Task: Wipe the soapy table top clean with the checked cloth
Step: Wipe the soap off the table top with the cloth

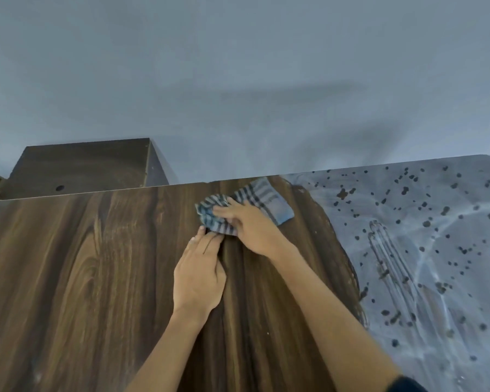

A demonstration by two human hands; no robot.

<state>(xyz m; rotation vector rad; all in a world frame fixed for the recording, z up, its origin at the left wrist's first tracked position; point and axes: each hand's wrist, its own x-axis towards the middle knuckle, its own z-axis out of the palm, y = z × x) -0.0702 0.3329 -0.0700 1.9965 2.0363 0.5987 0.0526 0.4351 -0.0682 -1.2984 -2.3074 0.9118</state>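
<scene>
The dark wood-grain table top fills the lower part of the view. Its right side is covered by a whitish soapy film with dark speckles and finger streaks. The blue and grey checked cloth lies bunched near the table's far edge, just left of the soap. My right hand presses on the cloth and grips its bunched left part. My left hand rests flat on the wood right below it, its fingertips touching the cloth's lower edge.
A dark wooden cabinet stands behind the table at the far left, with a round hole in its top. A plain grey wall runs behind the table's far edge.
</scene>
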